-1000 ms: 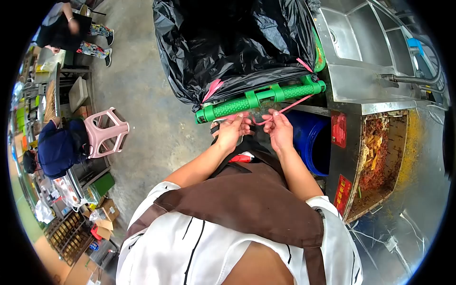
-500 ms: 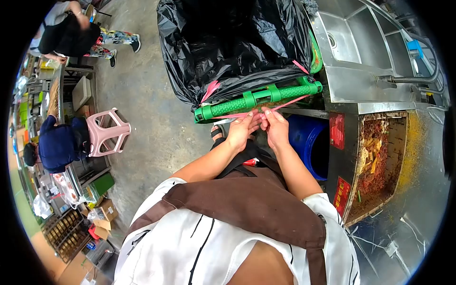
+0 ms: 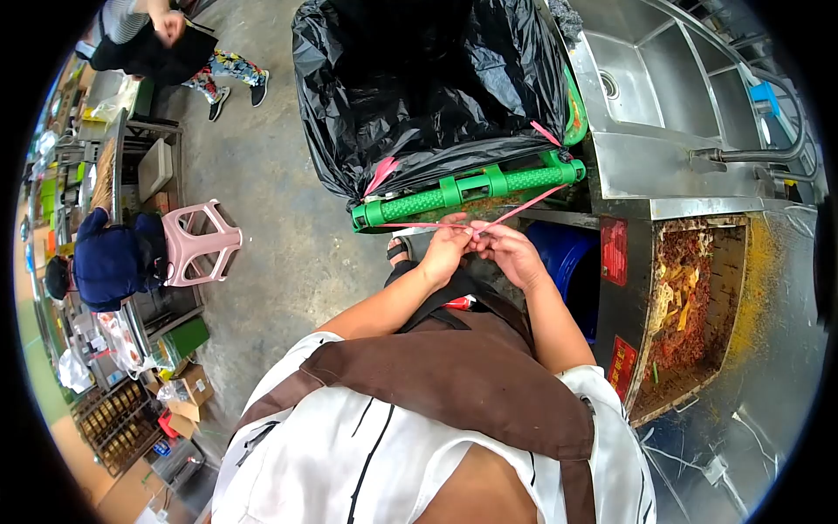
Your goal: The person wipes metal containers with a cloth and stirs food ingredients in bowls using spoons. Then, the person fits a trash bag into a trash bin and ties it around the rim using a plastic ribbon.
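Note:
A pink plastic string (image 3: pixel 529 204) runs from both ends of the green bin's handle bar (image 3: pixel 471 185) and meets in a V between my hands. My left hand (image 3: pixel 446 248) has its fingers closed on the string where the two lengths come together. Beside it, my right hand (image 3: pixel 512 255) pinches the string too, fingertips touching the left ones. The knot or crossing itself is partly covered by my fingers. Beyond the bar, a black garbage bag (image 3: pixel 336 96) lines the bin, its edge gathered with pink ties (image 3: pixel 381 174) near the corners.
A steel sink (image 3: pixel 633 87) stands at right, above an open box of food scraps (image 3: pixel 685 306). A blue barrel (image 3: pixel 559 266) sits under the counter. At left are a pink stool (image 3: pixel 202 244), a person in dark blue (image 3: pixel 118 262) and another person standing (image 3: pixel 157 48).
My hands have drawn the string slightly towards me, and it now makes a sharper V. My right fingers have curled inward. The standing person at upper left has shifted.

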The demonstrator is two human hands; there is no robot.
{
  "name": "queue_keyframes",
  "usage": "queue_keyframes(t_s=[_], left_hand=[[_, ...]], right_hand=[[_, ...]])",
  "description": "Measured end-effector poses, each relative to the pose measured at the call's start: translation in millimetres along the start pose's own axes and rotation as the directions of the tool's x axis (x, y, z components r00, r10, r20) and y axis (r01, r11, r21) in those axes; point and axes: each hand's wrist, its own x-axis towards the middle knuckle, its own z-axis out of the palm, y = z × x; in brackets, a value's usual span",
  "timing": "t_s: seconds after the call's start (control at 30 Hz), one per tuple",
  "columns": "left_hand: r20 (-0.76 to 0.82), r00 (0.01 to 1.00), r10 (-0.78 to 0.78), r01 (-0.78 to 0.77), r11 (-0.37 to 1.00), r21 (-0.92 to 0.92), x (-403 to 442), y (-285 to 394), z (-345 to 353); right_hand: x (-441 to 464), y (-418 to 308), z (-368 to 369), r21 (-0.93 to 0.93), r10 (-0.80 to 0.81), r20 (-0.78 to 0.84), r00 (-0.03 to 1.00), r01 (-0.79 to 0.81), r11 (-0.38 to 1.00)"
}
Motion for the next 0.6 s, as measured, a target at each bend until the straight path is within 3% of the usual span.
queue_keyframes(t_s=[0.03,0.07,0.2,0.23,0.3,0.37,0.43,0.53,0.6], left_hand=[[-0.042,0.999,-0.02,0.019,0.999,-0.029,1,1,2],[-0.043,0.999,-0.02,0.019,0.999,-0.029,1,1,1],[0.077,0.996,-0.051,0.05,0.999,0.008,4,5,-7],[0.14,0.988,-0.07,0.064,0.997,0.043,5,5,-10],[0.113,0.993,-0.046,0.048,0.999,-0.017,-5,13,0],[0.086,0.996,-0.025,0.032,0.997,-0.077,-6,14,0],[0.252,0.967,-0.032,0.076,0.983,-0.169,0,8,-6],[0.295,0.953,-0.076,0.147,0.963,-0.227,-2,18,2],[0.329,0.939,-0.101,0.185,0.954,-0.237,2,18,-1]], right_hand=[[-1,-1,-1,0.006,0.02,0.066,0.998,-0.021,1.0],[2,0,1,-0.042,0.053,0.023,0.998,-0.052,0.998],[24,-2,-3,-0.23,0.105,-0.01,0.994,-0.105,0.968],[27,-5,-6,-0.176,0.122,0.064,0.99,-0.11,0.978],[30,-12,-10,-0.129,0.138,0.148,0.979,-0.119,0.984],[30,-19,-10,-0.255,0.2,0.28,0.939,-0.128,0.958],[28,-19,-8,-0.259,0.191,0.242,0.951,-0.126,0.958],[27,-19,-10,-0.312,0.18,0.174,0.968,-0.119,0.942],[26,-19,-9,-0.248,0.182,0.155,0.971,-0.14,0.959]])
